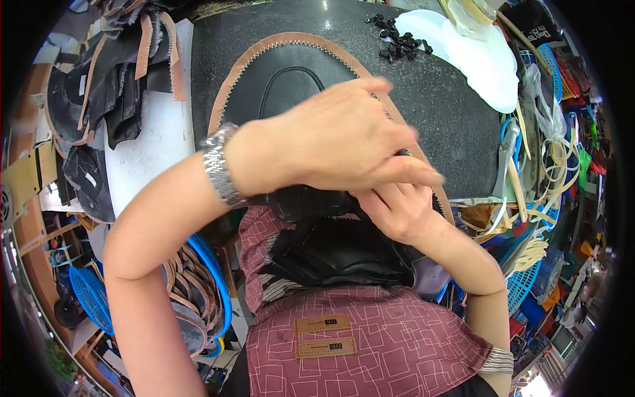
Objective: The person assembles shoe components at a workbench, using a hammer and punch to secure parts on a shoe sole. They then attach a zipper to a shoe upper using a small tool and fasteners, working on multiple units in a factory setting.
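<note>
A black leather piece [291, 69] with a tan, zigzag-stitched border lies on the dark worktop and reaches toward my lap. Above its right edge, my left hand [324, 135] stretches across with a silver bracelet on the wrist. Its fingers are curled, and a small dark bit shows between them, too little to name. My right hand [403, 208] sits just below, fingers bent and partly covered by the left hand. The two hands meet over the leather's border. What the right fingertips grip is hidden. Folded black leather [344, 251] hangs down onto my patterned red apron [397, 331].
Several small black fittings [400, 40] lie at the far right of the worktop [456, 139], beside a white sheet [493, 66]. Leather pieces [119, 92] are piled on the left. A blue-rimmed basket [225, 291] holds cut pieces by my left arm. Pale strips [555, 165] hang at right.
</note>
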`<state>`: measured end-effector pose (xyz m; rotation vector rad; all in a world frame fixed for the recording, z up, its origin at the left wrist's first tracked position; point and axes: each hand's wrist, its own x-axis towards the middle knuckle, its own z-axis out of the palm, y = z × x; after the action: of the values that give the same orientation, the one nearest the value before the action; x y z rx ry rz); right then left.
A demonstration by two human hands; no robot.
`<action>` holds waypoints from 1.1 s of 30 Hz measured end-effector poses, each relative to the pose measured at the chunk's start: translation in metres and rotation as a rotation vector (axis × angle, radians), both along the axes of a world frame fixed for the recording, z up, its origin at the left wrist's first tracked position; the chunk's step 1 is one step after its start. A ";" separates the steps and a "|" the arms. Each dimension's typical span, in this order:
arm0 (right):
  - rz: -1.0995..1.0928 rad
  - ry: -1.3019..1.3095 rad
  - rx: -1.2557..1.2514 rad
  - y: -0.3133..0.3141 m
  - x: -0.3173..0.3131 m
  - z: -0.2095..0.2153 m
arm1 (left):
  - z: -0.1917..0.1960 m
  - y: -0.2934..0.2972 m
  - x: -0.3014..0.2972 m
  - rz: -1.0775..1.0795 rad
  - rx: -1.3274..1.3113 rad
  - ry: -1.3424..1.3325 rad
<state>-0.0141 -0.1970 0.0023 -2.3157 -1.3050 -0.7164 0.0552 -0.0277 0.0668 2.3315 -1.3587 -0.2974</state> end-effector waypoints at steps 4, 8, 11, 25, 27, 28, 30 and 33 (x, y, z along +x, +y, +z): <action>-0.052 -0.024 -0.024 0.006 -0.004 -0.009 | -0.009 0.009 0.008 0.099 0.045 -0.067; 0.029 -0.012 -0.078 0.008 -0.005 -0.007 | -0.030 -0.020 0.011 0.120 -0.576 -0.268; 0.041 0.029 -0.057 0.007 -0.005 -0.009 | -0.005 0.000 0.025 -0.157 -0.188 -0.033; 0.022 0.019 -0.085 0.006 0.004 -0.002 | -0.042 0.022 -0.019 0.567 -0.062 0.181; 0.014 -0.024 -0.116 0.009 0.009 -0.001 | -0.044 0.019 -0.023 0.549 -0.038 0.085; 0.017 -0.049 -0.131 0.010 0.012 0.000 | -0.044 0.019 -0.023 0.532 -0.102 0.062; 0.052 -0.078 -0.111 0.008 0.015 -0.001 | -0.044 0.020 -0.022 0.496 -0.228 0.015; 0.106 -0.151 -0.031 0.009 0.018 0.002 | -0.029 0.019 -0.024 0.366 -0.098 0.007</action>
<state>0.0034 -0.1883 0.0038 -2.2339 -1.5021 -0.8550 0.0315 -0.0088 0.0375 2.4328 -0.8953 -0.1230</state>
